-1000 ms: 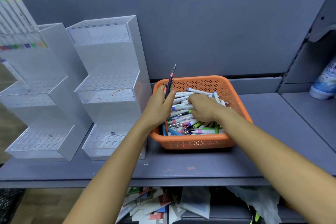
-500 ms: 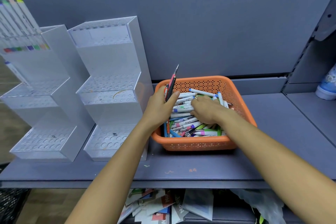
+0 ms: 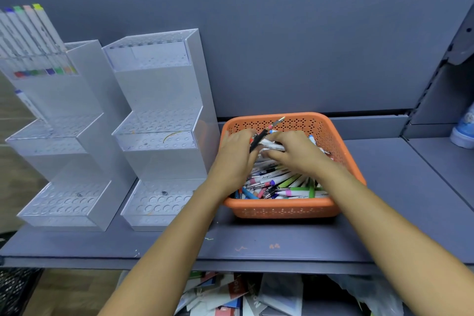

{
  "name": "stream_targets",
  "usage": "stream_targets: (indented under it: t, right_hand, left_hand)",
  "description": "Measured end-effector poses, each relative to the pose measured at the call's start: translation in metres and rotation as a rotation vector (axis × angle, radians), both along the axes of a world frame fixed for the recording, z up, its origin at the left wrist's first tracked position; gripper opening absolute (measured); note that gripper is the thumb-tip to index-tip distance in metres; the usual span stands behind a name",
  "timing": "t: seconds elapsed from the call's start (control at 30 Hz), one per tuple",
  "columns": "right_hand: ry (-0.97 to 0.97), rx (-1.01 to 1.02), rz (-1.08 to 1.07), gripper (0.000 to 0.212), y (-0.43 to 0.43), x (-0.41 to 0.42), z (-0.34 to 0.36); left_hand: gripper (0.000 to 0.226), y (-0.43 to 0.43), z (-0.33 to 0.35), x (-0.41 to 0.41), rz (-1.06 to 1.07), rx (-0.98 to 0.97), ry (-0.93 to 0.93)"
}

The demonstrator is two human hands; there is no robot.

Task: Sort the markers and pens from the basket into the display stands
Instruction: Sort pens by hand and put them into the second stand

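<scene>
Between the curled left fingers (image 3: 242,137) a dark pen (image 3: 261,137) was pinched, its tip raised; just right of them, the right fingers (image 3: 280,139) and thumb gripped a white marker (image 3: 273,147) atop the pile (image 3: 282,183). Beneath both lay the orange basket (image 3: 282,209), resting on the shelf (image 3: 282,246). To their left stood the display stands (image 3: 159,136), most holes vacant. Good practice, in judgement: lift each piece clear of the tangle, then match it to its stand.
</scene>
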State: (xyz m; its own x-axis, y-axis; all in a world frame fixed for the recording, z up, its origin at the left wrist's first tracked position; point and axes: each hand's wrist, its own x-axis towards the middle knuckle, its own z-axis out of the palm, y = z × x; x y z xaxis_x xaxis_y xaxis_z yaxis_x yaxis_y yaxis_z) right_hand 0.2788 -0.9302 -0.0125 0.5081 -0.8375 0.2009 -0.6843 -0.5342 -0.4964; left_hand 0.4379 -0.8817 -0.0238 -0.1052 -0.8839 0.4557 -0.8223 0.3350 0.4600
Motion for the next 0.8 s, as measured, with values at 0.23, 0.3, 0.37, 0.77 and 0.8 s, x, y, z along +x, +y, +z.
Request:
stream_targets:
  t: [0.23,0.3,0.37,0.77,0.8]
  right_hand:
    - [-0.333,0.178,-0.135,0.017,0.004,-0.007,0.007]
    - [-0.417,0.233,-0.125,0.020,0.004,-0.008,0.008]
    - [-0.522,0.296,-0.100,0.023,0.005,-0.009,0.009]
    - [-0.766,0.638,-0.124,0.039,0.012,-0.009,0.017]
    - [-0.772,0.648,-0.130,0.039,0.012,-0.010,0.017]
  left_hand:
    - [0.013,0.001,0.001,-0.001,-0.019,0.105,0.004]
    - [0.015,0.002,0.002,-0.001,-0.040,0.092,-0.003]
    - [0.018,0.001,0.002,0.000,-0.052,0.090,0.003]
    - [0.015,0.005,0.006,-0.001,-0.106,0.227,0.024]
    - [0.019,0.005,0.006,-0.001,-0.112,0.237,0.024]
